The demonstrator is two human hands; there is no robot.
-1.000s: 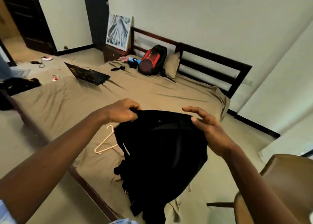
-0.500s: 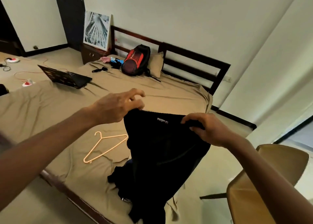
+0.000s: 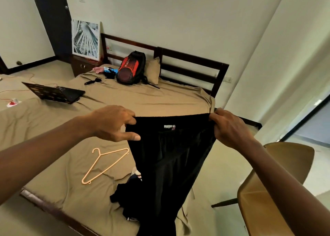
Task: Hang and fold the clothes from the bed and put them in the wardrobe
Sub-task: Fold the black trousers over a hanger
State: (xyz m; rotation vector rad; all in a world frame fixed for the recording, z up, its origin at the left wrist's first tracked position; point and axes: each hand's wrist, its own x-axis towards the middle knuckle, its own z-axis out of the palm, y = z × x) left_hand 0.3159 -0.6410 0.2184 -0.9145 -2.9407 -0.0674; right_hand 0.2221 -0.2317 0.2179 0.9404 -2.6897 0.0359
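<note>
I held the black garment (image 3: 169, 155) up by its top edge, stretched flat above the near corner of the bed (image 3: 142, 96) — my left hand (image 3: 114, 123) pinching one end, my right hand (image 3: 230, 128) curled round the other. Its lower part hung onto a heap of dark clothes (image 3: 125, 194); a peach hanger (image 3: 105, 164) lay just beside, with a laptop (image 3: 55, 92) and a backpack (image 3: 131, 68) farther up the sheet.

Plain cream walls (image 3: 178, 21) meet a pale floor (image 3: 225, 173) along a dark baseboard (image 3: 32, 65). A dark door (image 3: 51, 21) stands far left, next to a low wooden nightstand (image 3: 82, 66) with a framed print (image 3: 85, 39) leaning against the wall. The bed (image 3: 142, 100) has a tan sheet and a dark slatted headboard (image 3: 194, 59). A tan moulded chair (image 3: 294, 155) stands at the right.
</note>
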